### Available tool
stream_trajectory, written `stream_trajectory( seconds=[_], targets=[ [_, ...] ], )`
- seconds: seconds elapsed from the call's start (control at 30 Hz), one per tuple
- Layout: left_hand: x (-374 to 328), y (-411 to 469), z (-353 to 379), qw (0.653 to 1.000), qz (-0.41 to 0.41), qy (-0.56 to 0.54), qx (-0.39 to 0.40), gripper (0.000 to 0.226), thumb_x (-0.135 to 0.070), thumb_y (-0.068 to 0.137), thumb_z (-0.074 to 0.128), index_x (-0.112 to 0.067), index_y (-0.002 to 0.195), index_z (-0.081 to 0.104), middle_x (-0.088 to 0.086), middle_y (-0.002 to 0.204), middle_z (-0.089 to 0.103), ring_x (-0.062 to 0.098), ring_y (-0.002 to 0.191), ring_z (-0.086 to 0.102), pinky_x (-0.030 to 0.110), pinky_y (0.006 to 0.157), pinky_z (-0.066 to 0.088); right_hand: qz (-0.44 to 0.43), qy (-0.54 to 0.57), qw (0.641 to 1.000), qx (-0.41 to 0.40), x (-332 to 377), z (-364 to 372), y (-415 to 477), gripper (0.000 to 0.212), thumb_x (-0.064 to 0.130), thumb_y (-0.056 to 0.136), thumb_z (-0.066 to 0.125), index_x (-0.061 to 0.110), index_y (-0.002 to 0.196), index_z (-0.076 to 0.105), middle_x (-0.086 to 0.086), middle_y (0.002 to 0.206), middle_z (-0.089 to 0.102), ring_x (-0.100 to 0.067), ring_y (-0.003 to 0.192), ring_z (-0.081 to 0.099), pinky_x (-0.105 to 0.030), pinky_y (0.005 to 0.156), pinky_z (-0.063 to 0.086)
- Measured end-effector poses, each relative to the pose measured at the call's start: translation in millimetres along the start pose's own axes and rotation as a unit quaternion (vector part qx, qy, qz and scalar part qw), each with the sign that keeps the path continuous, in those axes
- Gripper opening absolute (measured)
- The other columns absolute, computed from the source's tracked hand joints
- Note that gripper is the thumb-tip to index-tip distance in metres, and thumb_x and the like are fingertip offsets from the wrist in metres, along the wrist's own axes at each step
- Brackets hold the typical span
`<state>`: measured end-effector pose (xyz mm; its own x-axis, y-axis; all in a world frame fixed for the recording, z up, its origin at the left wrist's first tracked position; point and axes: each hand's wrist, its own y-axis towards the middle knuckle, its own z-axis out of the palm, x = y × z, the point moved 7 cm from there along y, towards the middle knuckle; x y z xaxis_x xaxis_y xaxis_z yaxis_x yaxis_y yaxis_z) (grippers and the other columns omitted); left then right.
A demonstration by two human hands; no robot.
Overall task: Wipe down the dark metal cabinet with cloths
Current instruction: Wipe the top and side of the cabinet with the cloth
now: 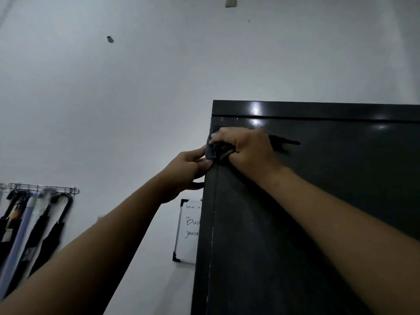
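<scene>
Cloth (211, 151) bunched against the upper left edge of dark metal cabinet (318, 201), near its top, clenched in curled right hand (247, 148), left end pinched by left hand (189, 170) just beside.

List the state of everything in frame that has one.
Dark metal cabinet: upright, door shut.
Grey cloth: bunched on cabinet's left front edge.
Left hand: pinches cloth.
Right hand: grips cloth.
White whiteboard: wall-hung, written on, partly hidden.
Folded umbrellas: hanging from wire rack.
</scene>
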<state>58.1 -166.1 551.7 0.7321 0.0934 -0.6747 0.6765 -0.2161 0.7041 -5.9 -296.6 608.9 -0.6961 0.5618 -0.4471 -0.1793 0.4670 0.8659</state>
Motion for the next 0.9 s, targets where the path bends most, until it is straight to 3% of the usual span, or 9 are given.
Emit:
stream_trajectory(
  seconds=[0.13, 0.2, 0.3, 0.4, 0.53, 0.67, 0.77, 0.83, 0.9],
  targets=[
    [0, 0, -3, 0.998, -0.011, 0.008, 0.060, 0.073, 0.013, 0.093, 0.053, -0.039, 0.143, 0.050, -0.002, 0.127, 0.068, 0.013, 0.107, 0.068, 0.035, 0.090, 0.056, -0.011, -0.007, 0.997, 0.074, 3, -7, -12, 0.046, 0.007, 0.062, 0.051, 0.023, 0.095, 0.079, 0.010, 0.099, 0.076, -0.010, 0.099, 0.070, -0.038, 0.082, 0.058],
    [-2, -3, 0, 0.995, -0.018, 0.020, 0.098, 0.086, 0.023, 0.087, 0.050, -0.041, 0.144, 0.048, -0.002, 0.131, 0.065, 0.016, 0.114, 0.066, 0.032, 0.087, 0.057, -0.016, 0.001, 0.993, 0.118, 4, -11, -20, 0.042, 0.007, 0.065, 0.054, 0.023, 0.094, 0.079, 0.011, 0.100, 0.076, -0.009, 0.100, 0.070, -0.038, 0.085, 0.058],
    [-6, -5, 3, 0.994, -0.030, 0.004, 0.101, 0.083, 0.022, 0.088, 0.045, -0.041, 0.141, 0.051, -0.003, 0.129, 0.067, 0.016, 0.114, 0.066, 0.031, 0.086, 0.056, -0.033, -0.005, 0.983, 0.179, 0, -21, -20, 0.042, 0.000, 0.067, 0.058, 0.024, 0.096, 0.079, 0.011, 0.103, 0.076, -0.008, 0.103, 0.070, -0.037, 0.089, 0.056],
    [-6, -3, 2, 0.997, -0.022, 0.011, 0.071, 0.067, 0.009, 0.096, 0.052, -0.042, 0.140, 0.052, -0.006, 0.122, 0.070, 0.015, 0.111, 0.067, 0.037, 0.094, 0.056, 0.005, -0.021, 0.995, 0.096, -19, -35, 5, 0.051, -0.012, 0.064, 0.059, 0.017, 0.100, 0.078, 0.004, 0.104, 0.076, -0.008, 0.103, 0.067, -0.030, 0.092, 0.052],
    [-3, 0, 1, 0.998, -0.009, 0.031, 0.049, 0.065, 0.008, 0.097, 0.053, -0.040, 0.142, 0.052, -0.004, 0.122, 0.070, 0.009, 0.098, 0.068, 0.027, 0.080, 0.058, 0.086, -0.020, 0.995, -0.048, -32, -30, 17, 0.045, -0.003, 0.068, 0.059, 0.018, 0.102, 0.078, 0.005, 0.104, 0.076, -0.011, 0.101, 0.069, -0.021, 0.092, 0.050],
    [-4, 1, -1, 0.999, 0.001, 0.036, 0.034, 0.064, 0.010, 0.096, 0.052, -0.036, 0.140, 0.053, 0.002, 0.120, 0.069, 0.012, 0.093, 0.067, 0.032, 0.086, 0.059, -0.021, -0.043, 0.997, 0.065, 2, 3, -7, 0.042, 0.016, 0.071, 0.048, 0.022, 0.102, 0.076, 0.007, 0.109, 0.074, -0.022, 0.103, 0.069, -0.038, 0.089, 0.054],
    [-4, 1, 0, 0.998, -0.002, 0.045, 0.037, 0.064, 0.009, 0.096, 0.053, -0.037, 0.140, 0.053, 0.004, 0.120, 0.070, 0.012, 0.092, 0.069, 0.032, 0.086, 0.058, -0.009, -0.047, 0.991, 0.122, -4, -11, 11, 0.045, 0.004, 0.070, 0.054, 0.024, 0.102, 0.078, 0.010, 0.106, 0.076, -0.011, 0.102, 0.069, -0.030, 0.090, 0.053],
    [-5, 1, -2, 0.998, -0.004, 0.051, 0.033, 0.064, 0.009, 0.096, 0.054, -0.036, 0.142, 0.053, 0.004, 0.119, 0.071, 0.012, 0.094, 0.069, 0.031, 0.085, 0.059, 0.035, -0.068, 0.992, 0.103, -17, -22, 33, 0.050, -0.002, 0.068, 0.053, 0.024, 0.102, 0.079, 0.008, 0.105, 0.076, -0.011, 0.103, 0.068, -0.020, 0.089, 0.048],
    [-6, 2, -3, 0.997, -0.004, 0.066, 0.026, 0.065, 0.007, 0.096, 0.054, -0.038, 0.143, 0.050, 0.003, 0.116, 0.072, 0.012, 0.092, 0.069, 0.034, 0.087, 0.059, 0.042, -0.095, 0.992, 0.072, -16, -21, 42, 0.048, 0.007, 0.067, 0.050, 0.023, 0.102, 0.079, 0.005, 0.104, 0.076, -0.018, 0.101, 0.069, -0.023, 0.087, 0.048]
  ],
)
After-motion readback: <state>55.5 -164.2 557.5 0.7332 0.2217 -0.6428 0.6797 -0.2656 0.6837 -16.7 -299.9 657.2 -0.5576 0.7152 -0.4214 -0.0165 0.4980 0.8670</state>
